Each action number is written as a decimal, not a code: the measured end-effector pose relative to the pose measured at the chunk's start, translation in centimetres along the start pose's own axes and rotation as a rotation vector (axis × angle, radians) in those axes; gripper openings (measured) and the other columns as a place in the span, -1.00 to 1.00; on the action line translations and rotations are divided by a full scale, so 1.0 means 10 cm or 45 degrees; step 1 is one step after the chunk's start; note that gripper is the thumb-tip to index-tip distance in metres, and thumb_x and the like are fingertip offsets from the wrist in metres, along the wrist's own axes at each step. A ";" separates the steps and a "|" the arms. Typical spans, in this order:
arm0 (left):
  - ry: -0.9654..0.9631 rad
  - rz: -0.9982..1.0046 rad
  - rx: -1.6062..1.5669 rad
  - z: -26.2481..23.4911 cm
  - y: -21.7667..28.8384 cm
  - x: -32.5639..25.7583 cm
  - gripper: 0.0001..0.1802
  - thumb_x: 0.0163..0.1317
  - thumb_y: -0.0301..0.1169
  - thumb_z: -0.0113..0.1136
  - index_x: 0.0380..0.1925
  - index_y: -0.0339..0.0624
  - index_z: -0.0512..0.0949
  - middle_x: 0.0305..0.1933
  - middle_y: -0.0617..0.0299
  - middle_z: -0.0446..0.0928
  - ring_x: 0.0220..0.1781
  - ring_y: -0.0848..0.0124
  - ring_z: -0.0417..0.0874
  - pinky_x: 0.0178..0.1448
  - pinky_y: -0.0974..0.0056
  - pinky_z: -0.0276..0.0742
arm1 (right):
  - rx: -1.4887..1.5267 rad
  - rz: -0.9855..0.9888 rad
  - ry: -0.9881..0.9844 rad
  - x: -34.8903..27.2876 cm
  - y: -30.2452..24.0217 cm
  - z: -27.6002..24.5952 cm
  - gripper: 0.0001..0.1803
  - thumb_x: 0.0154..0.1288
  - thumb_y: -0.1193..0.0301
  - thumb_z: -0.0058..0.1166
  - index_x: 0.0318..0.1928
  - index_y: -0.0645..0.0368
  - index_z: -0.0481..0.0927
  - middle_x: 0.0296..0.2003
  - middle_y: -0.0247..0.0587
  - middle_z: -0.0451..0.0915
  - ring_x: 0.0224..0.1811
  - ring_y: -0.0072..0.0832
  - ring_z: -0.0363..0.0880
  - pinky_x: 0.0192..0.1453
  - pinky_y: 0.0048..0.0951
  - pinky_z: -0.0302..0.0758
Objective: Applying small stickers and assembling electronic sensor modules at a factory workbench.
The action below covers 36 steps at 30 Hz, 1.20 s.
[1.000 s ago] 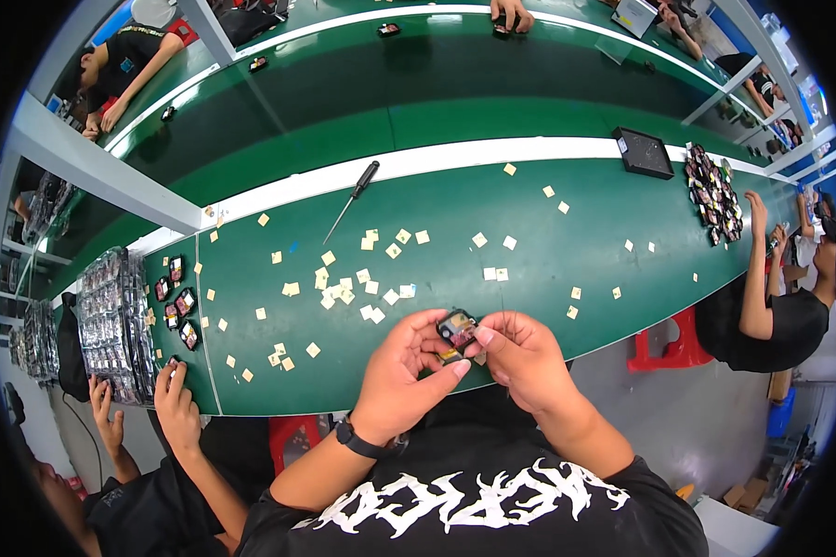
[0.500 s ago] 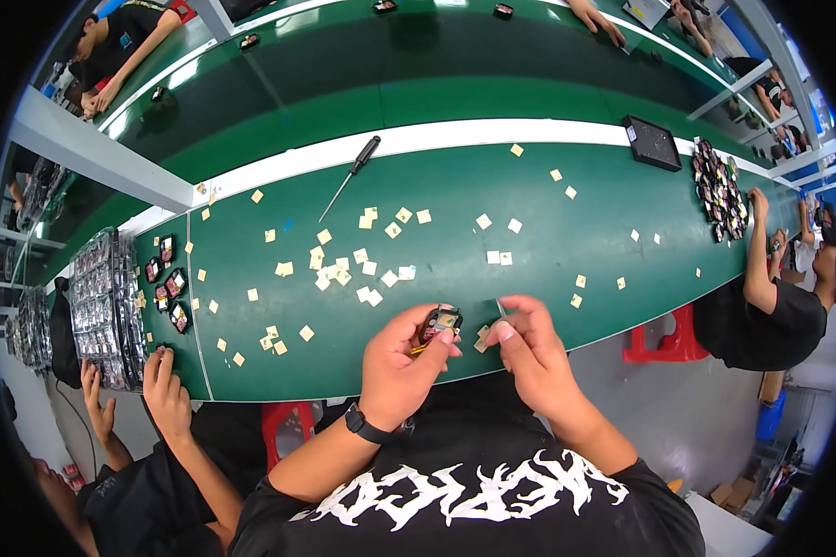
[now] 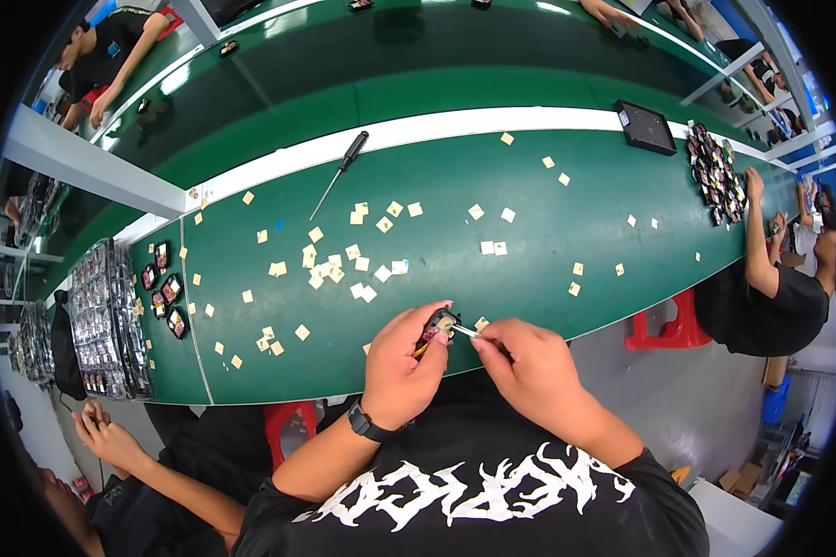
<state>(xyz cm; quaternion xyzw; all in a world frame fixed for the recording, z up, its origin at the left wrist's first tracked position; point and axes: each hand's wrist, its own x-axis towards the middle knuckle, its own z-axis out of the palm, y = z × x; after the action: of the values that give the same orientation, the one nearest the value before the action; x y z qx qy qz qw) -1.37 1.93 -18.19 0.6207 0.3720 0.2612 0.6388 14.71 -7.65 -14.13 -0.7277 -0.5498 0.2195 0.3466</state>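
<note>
My left hand point(image 3: 399, 360) is closed round a small black-cased electronic module point(image 3: 430, 336), tilted up, with a pale square and some pink and yellow showing on it. From my right hand point(image 3: 531, 364), pinched shut, a thin silvery metal tool point(image 3: 466, 330) sticks out to the left. Its tip reaches the module's upper right part, though the exact contact is too small to make out. The tool may be tweezers; the fingers cover most of it. Just above my right fingers, a small pale yellow square point(image 3: 482, 323) lies on the green table point(image 3: 437, 176).
Many pale square pieces point(image 3: 318, 271) are scattered over the table. A black-handled screwdriver point(image 3: 350, 151) lies toward the back. Black modules point(image 3: 170, 289) lie at the left beside stacked clear trays point(image 3: 102, 316); more modules point(image 3: 715, 176) and a black tray point(image 3: 647, 127) are at the right. Co-workers sit on both sides.
My right hand has turned and moved left, bringing the silvery tool from pointing upward to the module. The co-worker's hand at the left has drawn back from the table edge.
</note>
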 end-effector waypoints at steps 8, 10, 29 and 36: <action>-0.144 0.026 0.054 -0.09 0.01 0.02 -0.60 0.35 -0.59 0.14 0.19 -0.31 0.56 -0.21 0.14 0.58 -0.32 0.43 0.60 -0.20 0.34 0.52 | -0.277 -0.150 0.024 0.05 -0.04 0.09 -0.85 0.32 0.48 0.26 -0.32 0.20 0.52 -0.52 -0.14 0.57 -0.49 -0.15 0.62 -0.42 -0.19 0.53; -0.186 -0.053 -0.047 -0.13 0.02 0.02 -0.60 0.39 -0.57 0.11 0.22 -0.31 0.54 -0.24 0.19 0.59 -0.37 0.52 0.59 -0.30 0.41 0.50 | -0.246 -0.162 0.016 0.07 -0.01 0.09 -0.85 0.32 0.47 0.27 -0.32 0.21 0.53 -0.51 -0.14 0.58 -0.48 -0.15 0.63 -0.42 -0.20 0.53; -0.156 0.045 0.187 -0.05 -0.04 -0.01 -0.43 0.21 -0.57 0.29 0.19 -0.21 0.29 -0.30 0.15 0.66 -0.32 0.40 0.68 -0.20 0.28 0.58 | 0.176 -0.186 -0.280 0.32 -0.08 0.03 -0.84 0.27 0.49 0.29 -0.13 0.12 0.75 -0.43 -0.24 0.62 -0.42 -0.29 0.62 -0.36 -0.29 0.51; -0.197 -0.010 0.274 -0.08 0.05 0.01 -0.40 0.15 -0.59 0.25 0.20 -0.20 0.28 -0.27 0.02 0.67 -0.28 0.15 0.72 -0.17 0.16 0.60 | 0.152 -0.265 -0.422 0.38 -0.02 0.01 -0.81 0.24 0.48 0.30 -0.11 0.09 0.76 -0.46 -0.25 0.61 -0.43 -0.27 0.62 -0.37 -0.26 0.50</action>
<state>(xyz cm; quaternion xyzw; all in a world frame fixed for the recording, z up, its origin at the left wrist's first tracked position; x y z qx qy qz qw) -1.88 2.57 -17.71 0.7026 0.3500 0.1687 0.5961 15.65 -3.98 -13.86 -0.5990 -0.6575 0.3314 0.3148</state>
